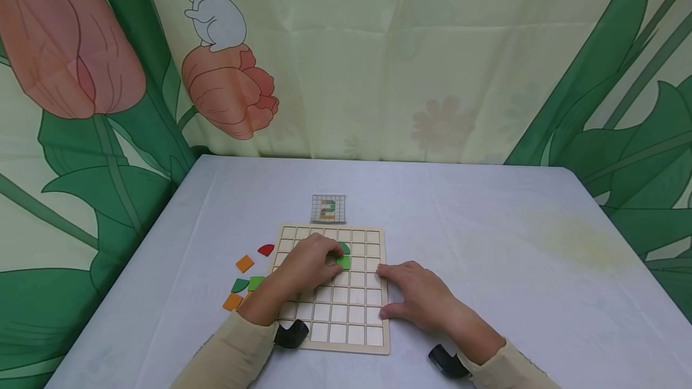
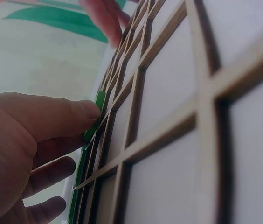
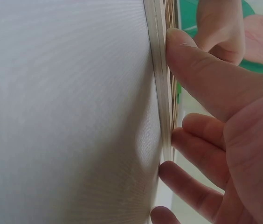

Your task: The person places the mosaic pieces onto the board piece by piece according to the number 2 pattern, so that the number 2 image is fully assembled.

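Observation:
My left hand [image 1: 309, 262] reaches over the wooden grid board [image 1: 339, 348], its thumb and index finger pinching a light green square tile [image 1: 343, 262] at the upper middle cells. In the left wrist view that green tile [image 2: 94, 119] stands a little proud of the grid bars, under the thumb. A dark green quarter-round tile [image 1: 345, 248] lies just beyond it, partly covered by the fingers. My right hand [image 1: 424, 296] rests at the board's right edge, thumb and fingers spread apart; the right wrist view shows its thumb [image 3: 183, 44] touching the frame.
Left of the board lie loose tiles: a red quarter-round [image 1: 266, 250], an orange square [image 1: 245, 264], a dark green quarter-round [image 1: 240, 285], a light green square [image 1: 256, 283] and another orange square [image 1: 232, 301]. A small pattern card [image 1: 328, 209] stands behind the board on the white table [image 1: 486, 227].

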